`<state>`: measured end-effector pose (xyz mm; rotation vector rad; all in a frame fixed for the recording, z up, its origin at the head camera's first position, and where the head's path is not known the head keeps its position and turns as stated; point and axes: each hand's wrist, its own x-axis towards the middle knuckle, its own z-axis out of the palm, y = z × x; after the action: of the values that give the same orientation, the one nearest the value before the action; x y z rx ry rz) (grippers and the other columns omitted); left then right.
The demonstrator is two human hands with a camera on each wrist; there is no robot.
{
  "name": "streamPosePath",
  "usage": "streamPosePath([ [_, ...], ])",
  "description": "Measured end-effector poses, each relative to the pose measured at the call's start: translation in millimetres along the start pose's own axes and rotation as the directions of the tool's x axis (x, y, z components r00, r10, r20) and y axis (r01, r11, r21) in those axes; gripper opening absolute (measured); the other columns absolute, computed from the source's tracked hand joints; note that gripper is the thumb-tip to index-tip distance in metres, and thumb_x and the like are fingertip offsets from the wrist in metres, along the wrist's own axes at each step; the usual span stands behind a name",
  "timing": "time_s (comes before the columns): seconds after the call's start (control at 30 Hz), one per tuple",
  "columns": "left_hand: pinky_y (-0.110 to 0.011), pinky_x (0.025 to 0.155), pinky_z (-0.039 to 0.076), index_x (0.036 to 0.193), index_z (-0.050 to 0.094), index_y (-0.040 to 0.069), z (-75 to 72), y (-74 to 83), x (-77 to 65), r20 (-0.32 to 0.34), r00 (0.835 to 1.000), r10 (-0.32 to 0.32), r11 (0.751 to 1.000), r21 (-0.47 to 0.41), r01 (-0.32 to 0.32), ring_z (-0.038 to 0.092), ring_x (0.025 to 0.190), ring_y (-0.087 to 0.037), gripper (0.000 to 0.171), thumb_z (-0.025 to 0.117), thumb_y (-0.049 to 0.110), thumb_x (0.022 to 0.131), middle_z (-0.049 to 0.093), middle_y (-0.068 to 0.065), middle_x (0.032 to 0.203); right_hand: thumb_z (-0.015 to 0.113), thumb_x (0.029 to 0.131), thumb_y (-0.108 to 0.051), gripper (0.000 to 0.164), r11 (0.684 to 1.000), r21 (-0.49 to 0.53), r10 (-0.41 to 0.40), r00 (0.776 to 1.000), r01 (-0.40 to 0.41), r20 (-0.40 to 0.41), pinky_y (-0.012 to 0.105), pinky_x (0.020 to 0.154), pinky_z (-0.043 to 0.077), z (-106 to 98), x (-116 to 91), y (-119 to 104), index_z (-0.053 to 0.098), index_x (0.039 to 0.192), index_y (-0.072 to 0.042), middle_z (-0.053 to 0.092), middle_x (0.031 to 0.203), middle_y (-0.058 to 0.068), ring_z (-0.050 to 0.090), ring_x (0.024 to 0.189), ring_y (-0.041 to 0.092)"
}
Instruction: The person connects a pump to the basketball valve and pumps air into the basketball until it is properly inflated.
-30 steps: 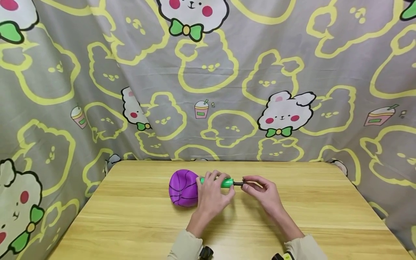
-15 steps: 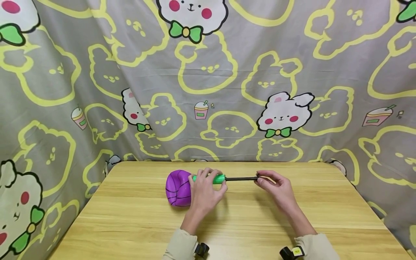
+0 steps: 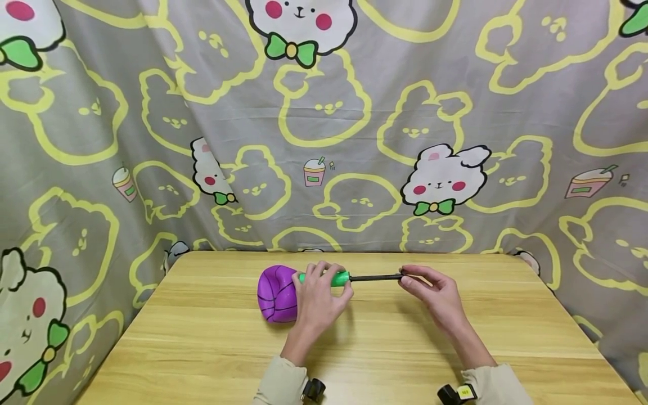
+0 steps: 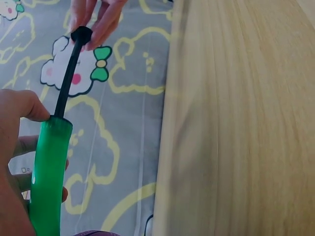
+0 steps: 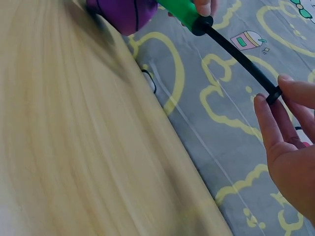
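Note:
A purple ball (image 3: 276, 295) with black lines, dented and partly deflated, sits on the table just left of my left hand (image 3: 318, 298). That hand grips the green barrel of a hand pump (image 4: 50, 167), held sideways, its left end at the ball. Whether a needle joins the two is hidden. The pump's black rod (image 3: 376, 277) stands drawn out to the right. At its far end, my right hand (image 3: 439, 292) pinches the small black end knob (image 5: 273, 95) between thumb and fingers.
A light wooden table (image 3: 385, 349) lies under both hands. Behind it and at the sides hangs a grey curtain (image 3: 354, 129) with cartoon prints. Dark devices are strapped at both wrists.
My right hand has moved right, drawing the black rod well out of the green barrel. My left hand and the ball shifted slightly left. Over the last half second little has moved.

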<state>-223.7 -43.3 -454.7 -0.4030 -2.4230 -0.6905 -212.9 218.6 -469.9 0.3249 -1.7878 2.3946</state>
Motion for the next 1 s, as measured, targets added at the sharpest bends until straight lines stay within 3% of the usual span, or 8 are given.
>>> streamPosePath([
  [0.33,-0.054,0.089,0.034,0.102,0.072,0.025,2.2,7.3,-4.8,0.001,1.000,0.030,1.000,-0.005,-0.030,0.056,0.095,-0.020,0.020,0.073,0.035,0.085,0.066,0.003,0.103,0.068,0.089,0.015,0.033,0.999,0.036,-0.023,1.000,0.023,-0.011,0.038,0.088,0.056,17,-2,13,0.060,0.119,0.024,0.076,0.110,0.007,0.074,0.099,0.017],
  [0.67,-0.055,0.092,0.035,0.108,0.071,0.024,2.7,15.9,-12.8,0.068,0.997,0.035,0.999,0.025,-0.037,0.056,0.097,-0.020,0.023,0.071,0.036,0.088,0.066,0.003,0.107,0.073,0.087,0.011,0.034,1.000,-0.026,0.012,0.998,-0.013,-0.068,0.037,0.086,0.057,45,-9,26,0.062,0.117,0.023,0.076,0.109,0.006,0.074,0.100,0.019],
  [0.83,-0.056,0.092,0.035,0.108,0.072,0.025,3.7,16.0,-15.4,0.059,0.997,0.046,0.998,0.045,-0.049,0.056,0.097,-0.020,0.024,0.072,0.036,0.087,0.065,0.003,0.106,0.074,0.087,0.009,0.035,0.999,-0.027,0.036,0.998,-0.038,-0.056,0.038,0.088,0.056,56,-10,31,0.062,0.118,0.022,0.073,0.114,0.014,0.074,0.101,0.020],
  [1.0,-0.054,0.092,0.036,0.105,0.072,0.026,4.0,11.6,-12.7,0.041,0.996,0.073,0.997,0.031,-0.074,0.057,0.096,-0.019,0.023,0.073,0.038,0.085,0.066,0.004,0.105,0.074,0.089,0.004,0.036,0.996,-0.072,0.055,0.998,-0.055,-0.004,0.036,0.089,0.057,55,-8,27,0.062,0.121,0.017,0.065,0.123,0.025,0.073,0.103,0.020],
])
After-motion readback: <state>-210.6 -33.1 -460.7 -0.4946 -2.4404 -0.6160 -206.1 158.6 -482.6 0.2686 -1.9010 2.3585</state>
